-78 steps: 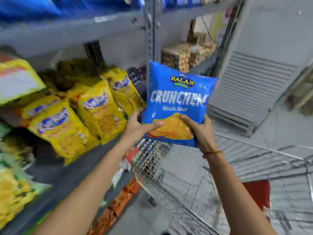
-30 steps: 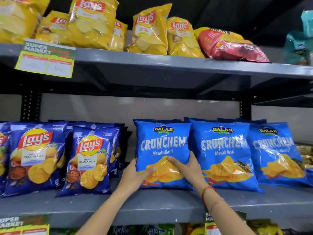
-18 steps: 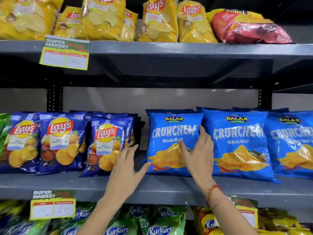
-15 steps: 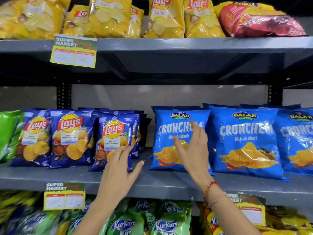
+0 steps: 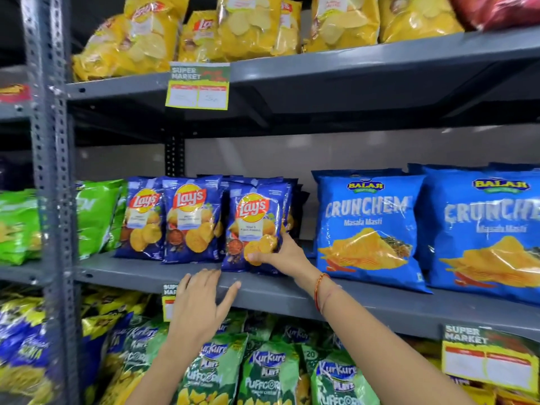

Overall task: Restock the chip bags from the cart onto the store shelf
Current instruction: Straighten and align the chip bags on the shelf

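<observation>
Crunchem bag (image 5: pixel 368 226): released, now shelved. Right hand (image 5: pixel 280 252) has shifted, fingers gripping Lay's bag (image 5: pixel 254 223). Left hand (image 5: pixel 201 299): fingers spread, empty, at shelf (image 5: pixel 380 299) edge.

Bright, even light falls from overhead, throwing white glare on the Crunchem bags (image 5: pixel 368 223) and the yellow bags (image 5: pixel 233 27) above. Deep shadow sits under the upper shelf (image 5: pixel 350 68). The far-left upright (image 5: pixel 49 171) is blurred (wide-angle bending tilts the shelf lines).
</observation>
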Available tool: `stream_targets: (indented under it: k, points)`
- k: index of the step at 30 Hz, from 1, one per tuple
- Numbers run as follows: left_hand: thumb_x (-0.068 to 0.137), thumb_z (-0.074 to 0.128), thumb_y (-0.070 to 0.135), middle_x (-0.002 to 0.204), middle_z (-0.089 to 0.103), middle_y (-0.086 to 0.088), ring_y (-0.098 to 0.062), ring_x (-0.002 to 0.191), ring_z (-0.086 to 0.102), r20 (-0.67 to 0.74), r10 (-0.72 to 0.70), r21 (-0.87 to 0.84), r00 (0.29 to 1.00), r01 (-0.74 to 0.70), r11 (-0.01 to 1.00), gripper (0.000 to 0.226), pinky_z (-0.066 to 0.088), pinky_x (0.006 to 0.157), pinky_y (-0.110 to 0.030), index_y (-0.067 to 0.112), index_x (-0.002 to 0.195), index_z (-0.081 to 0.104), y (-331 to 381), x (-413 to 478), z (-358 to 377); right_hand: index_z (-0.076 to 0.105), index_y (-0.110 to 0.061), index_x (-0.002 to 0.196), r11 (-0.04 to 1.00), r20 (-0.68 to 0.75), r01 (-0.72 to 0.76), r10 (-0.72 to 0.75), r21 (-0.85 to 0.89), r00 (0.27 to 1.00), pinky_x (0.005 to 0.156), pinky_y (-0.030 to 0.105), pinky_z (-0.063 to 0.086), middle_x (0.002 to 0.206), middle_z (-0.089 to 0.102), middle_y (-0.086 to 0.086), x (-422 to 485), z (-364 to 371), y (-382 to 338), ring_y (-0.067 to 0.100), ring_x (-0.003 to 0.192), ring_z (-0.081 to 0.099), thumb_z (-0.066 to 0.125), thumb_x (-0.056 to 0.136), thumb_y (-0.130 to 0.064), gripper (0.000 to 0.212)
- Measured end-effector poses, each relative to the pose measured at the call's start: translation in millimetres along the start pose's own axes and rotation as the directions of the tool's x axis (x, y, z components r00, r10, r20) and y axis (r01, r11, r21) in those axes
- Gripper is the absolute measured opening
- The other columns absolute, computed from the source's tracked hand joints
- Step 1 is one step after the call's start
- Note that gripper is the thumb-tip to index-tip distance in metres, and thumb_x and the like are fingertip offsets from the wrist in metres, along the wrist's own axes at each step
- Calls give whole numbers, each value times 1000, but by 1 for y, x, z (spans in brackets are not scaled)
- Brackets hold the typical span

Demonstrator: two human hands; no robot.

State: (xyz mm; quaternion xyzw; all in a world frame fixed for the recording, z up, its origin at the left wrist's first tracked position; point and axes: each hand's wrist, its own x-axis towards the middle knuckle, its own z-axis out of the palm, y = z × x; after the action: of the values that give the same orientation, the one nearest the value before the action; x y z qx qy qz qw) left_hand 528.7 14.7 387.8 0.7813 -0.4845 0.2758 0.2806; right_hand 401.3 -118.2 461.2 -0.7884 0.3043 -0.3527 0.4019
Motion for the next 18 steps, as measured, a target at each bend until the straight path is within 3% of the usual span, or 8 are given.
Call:
stream_targets:
  k: [3, 5, 9, 13, 18]
  points:
    - [85, 9, 68, 108, 71, -5, -21, 104, 64, -9, 5, 17, 1000, -5, 1000, 84, 42, 98, -40, 11, 107, 67, -1, -1, 1, 34, -12, 141, 999, -17, -54, 54, 10, 998, 106, 36, 40, 140, 50, 4, 12, 10, 1, 25, 129, 47, 86, 62, -33, 96]
    - [85, 12, 67, 107, 71, -4, -20, 103, 64, -28, 9, 6, 1000, -9, 1000, 80, 43, 97, -39, 13, 106, 68, -1, -1, 1, 42, -11, 133, 1000, -72, -16, 18, 17, 997, 103, 35, 42, 133, 56, 8, 15, 14, 0, 27, 125, 50, 86, 63, -25, 84]
    - [86, 15, 67, 106, 71, -2, -19, 103, 63, -56, 3, -12, 998, -4, 1000, 76, 39, 98, -37, 14, 105, 67, -2, -1, 5, 44, -8, 127, 995, -180, 91, -96, -36, 979, 100, 35, 43, 127, 61, 13, 17, 23, -3, 29, 121, 54, 88, 60, -20, 80]
    - [86, 15, 66, 104, 72, -4, -21, 101, 64, -67, -5, -41, 998, 2, 999, 78, 42, 97, -39, 12, 103, 68, 0, -3, 5, 43, -8, 128, 992, -189, 107, -118, -67, 975, 100, 34, 42, 129, 60, 12, 16, 29, -2, 29, 123, 54, 87, 62, -24, 81]
    - [85, 16, 67, 103, 72, -3, -21, 102, 64, -75, -12, -68, 997, 6, 998, 78, 25, 98, -31, 12, 102, 68, 1, -3, 5, 39, -10, 133, 993, -157, 52, -68, -102, 985, 102, 41, 44, 131, 57, 14, 16, 31, 1, 32, 123, 52, 85, 63, -34, 87]
